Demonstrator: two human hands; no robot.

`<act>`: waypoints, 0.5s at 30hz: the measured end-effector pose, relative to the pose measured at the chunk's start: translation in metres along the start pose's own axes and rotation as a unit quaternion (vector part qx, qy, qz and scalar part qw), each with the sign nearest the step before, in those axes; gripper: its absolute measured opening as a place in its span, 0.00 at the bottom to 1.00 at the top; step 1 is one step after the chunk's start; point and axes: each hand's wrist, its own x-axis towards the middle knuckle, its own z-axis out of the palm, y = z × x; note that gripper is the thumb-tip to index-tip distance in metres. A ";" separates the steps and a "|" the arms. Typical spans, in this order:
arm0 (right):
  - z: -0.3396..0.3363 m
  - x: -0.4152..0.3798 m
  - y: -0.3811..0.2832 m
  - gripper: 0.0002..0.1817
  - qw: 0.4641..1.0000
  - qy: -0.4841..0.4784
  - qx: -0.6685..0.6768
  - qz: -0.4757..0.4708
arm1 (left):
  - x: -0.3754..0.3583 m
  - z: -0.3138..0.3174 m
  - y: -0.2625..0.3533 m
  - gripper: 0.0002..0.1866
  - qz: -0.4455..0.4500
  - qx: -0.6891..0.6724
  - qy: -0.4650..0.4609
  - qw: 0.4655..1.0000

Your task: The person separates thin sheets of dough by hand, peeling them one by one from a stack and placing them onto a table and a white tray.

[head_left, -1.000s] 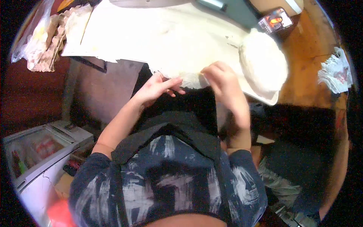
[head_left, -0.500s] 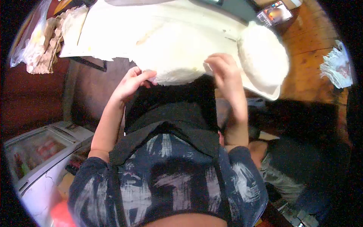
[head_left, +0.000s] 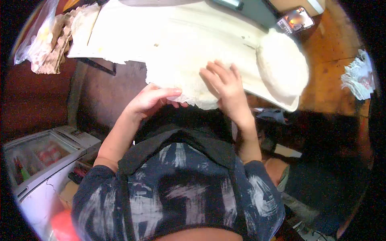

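The thin sheet of dough lay at the near edge of the floured desk, its long axis running left to right, its front edge overhanging toward the person. The right hand rested flat on it, fingers spread apart. The left hand pinched its near-left edge. A stack of rounds sat just right. No writing was readable; the phone screen was blurred.

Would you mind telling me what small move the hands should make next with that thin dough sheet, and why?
Probably draw the dough sheet fully onto the board: its near edge overhangs the board, pinched by the left hand, while the right hand lies flat on it.
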 end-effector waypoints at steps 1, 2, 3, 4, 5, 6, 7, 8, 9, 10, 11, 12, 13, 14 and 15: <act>0.001 0.001 0.003 0.34 0.998 0.055 0.015 0.010 | -0.003 0.003 0.004 0.17 0.031 0.025 0.031 0.999; 0.000 0.001 0.006 0.34 0.998 0.056 0.015 0.009 | -0.005 0.006 0.008 0.18 0.062 0.051 0.061 0.995; -0.002 0.000 0.008 0.27 0.996 0.080 0.044 0.000 | -0.007 0.005 0.011 0.18 0.062 0.052 0.061 0.995; -0.005 0.001 0.009 0.20 0.992 0.105 0.072 -0.010 | -0.008 0.004 0.014 0.19 0.130 0.052 0.073 0.987; -0.010 0.003 0.007 0.21 0.986 0.135 0.094 -0.026 | -0.009 0.003 0.019 0.20 0.197 0.051 0.084 0.975; -0.016 0.003 0.004 0.21 0.986 0.136 0.093 -0.026 | -0.012 0.005 0.031 0.18 0.215 0.040 0.077 0.973; -0.022 0.001 0.000 0.23 0.978 0.147 0.147 -0.022 | -0.011 0.000 0.040 0.17 0.227 0.023 0.032 0.973; -0.028 0.002 -0.003 0.25 0.967 0.158 0.201 -0.019 | -0.008 -0.004 0.049 0.16 0.240 0.007 -0.013 0.971; -0.032 0.005 -0.006 0.28 0.958 0.215 0.191 -0.020 | -0.005 -0.003 0.060 0.16 0.242 0.007 -0.013 0.970; -0.037 0.008 -0.006 0.28 0.958 0.216 0.189 -0.021 | 0.000 0.002 0.072 0.15 0.248 0.019 -0.010 0.968; -0.043 0.011 -0.004 0.27 0.949 0.265 0.168 0.013 | 0.010 0.005 0.082 0.14 0.255 0.032 -0.009 0.966; -0.050 0.015 -0.003 0.27 0.937 0.314 0.146 0.048 | 0.034 0.004 0.081 0.15 0.307 0.005 -0.006 0.952; -0.057 0.020 -0.003 0.27 0.937 0.316 0.142 0.048 | 0.045 0.014 0.087 0.15 0.364 0.073 0.021 0.928; -0.066 0.027 -0.002 0.27 0.920 0.378 0.104 0.010 | 0.053 0.020 0.093 0.16 0.419 0.140 0.049 0.896; -0.073 0.032 -0.002 0.27 0.897 0.437 0.064 -0.028 | 0.062 0.017 0.100 0.16 0.422 0.140 0.045 0.895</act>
